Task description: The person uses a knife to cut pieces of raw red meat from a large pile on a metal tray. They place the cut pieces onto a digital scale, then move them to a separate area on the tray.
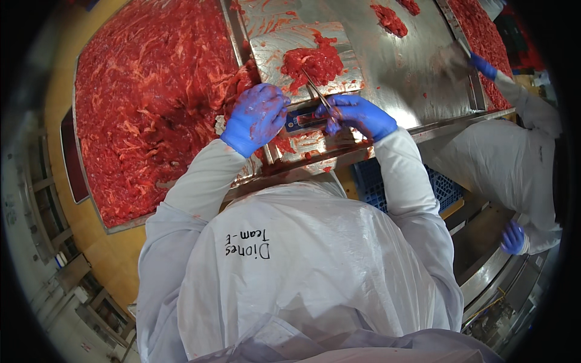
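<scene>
My right hand, in a blue glove, grips slim metal tweezers. Their tips reach into a mound of raw red meat on the steel platform of a weighing scale. Below the platform the scale's dark display panel shows between my hands. My left hand, also gloved in blue, is closed beside that panel with its fingers curled. Whether anything is inside those fingers is hidden. Just left of it lies a large tray of raw meat strips.
Small meat portions lie farther back on the steel table. On the right, a co-worker's gloved hand is near another meat-filled tray; a blade-like tool there is blurred. A blue plastic crate sits below the table edge.
</scene>
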`<state>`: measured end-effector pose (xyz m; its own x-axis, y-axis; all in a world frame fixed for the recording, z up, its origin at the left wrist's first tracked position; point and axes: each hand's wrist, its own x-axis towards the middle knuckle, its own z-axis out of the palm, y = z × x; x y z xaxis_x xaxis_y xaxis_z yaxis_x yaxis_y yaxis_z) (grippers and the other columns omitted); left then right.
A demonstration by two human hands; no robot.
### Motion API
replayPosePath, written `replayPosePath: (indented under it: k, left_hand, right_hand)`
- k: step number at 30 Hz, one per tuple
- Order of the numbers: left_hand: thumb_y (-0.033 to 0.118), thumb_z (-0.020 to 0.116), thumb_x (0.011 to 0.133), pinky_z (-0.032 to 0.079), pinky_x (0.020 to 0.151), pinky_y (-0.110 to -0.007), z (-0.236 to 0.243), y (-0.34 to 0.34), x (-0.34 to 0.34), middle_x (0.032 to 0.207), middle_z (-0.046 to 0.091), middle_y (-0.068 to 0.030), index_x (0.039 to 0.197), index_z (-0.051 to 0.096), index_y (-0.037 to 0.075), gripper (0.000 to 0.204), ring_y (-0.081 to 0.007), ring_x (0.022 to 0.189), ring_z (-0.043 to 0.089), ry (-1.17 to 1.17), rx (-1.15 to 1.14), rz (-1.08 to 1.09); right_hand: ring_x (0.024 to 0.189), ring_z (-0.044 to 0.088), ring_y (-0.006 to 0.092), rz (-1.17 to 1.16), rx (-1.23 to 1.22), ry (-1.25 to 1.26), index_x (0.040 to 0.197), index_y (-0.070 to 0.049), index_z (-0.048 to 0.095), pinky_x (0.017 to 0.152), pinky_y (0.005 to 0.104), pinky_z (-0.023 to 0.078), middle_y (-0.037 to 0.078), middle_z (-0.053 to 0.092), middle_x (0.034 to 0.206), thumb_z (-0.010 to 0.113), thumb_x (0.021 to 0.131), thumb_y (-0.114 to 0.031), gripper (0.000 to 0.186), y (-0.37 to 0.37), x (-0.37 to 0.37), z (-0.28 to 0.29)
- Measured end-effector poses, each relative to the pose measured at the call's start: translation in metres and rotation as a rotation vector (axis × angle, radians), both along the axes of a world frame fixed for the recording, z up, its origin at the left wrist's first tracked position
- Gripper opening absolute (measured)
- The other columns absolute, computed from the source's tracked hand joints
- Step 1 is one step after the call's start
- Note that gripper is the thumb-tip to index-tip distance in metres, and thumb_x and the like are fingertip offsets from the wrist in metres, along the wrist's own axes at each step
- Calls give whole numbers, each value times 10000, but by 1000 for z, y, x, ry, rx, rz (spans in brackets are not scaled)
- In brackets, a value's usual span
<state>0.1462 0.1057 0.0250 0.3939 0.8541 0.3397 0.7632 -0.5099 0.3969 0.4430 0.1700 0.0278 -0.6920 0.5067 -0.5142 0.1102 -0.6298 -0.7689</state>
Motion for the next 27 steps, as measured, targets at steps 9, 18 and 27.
replayPosePath:
  k: [9,18,27]
  left_hand:
    - [28,741,920,572,949,-374,-33,-30,-63,1374,621,-133,1279,692,75,365,-258,1075,680,-286,-68,475]
    - [107,728,905,532,1050,-403,-70,-34,-146,1410,619,-168,1357,663,56,459,-303,1194,677,-519,-440,752]
    - [-43,652,846,361,1237,-418,-22,106,32,1524,558,-184,1561,454,-19,743,-325,1471,466,-116,-208,147]
  right_hand:
    - [798,695,140,128,67,32,1227,22,711,808,292,579,64,734,910,701,957,-49,280,-42,-65,-19]
    - [1005,661,140,380,363,-150,1182,-62,728,917,303,536,49,732,1085,768,902,-41,284,-60,40,-39]
    - [1032,672,145,-51,474,10,1197,-21,674,942,310,540,48,718,1138,706,932,17,269,26,-11,27]
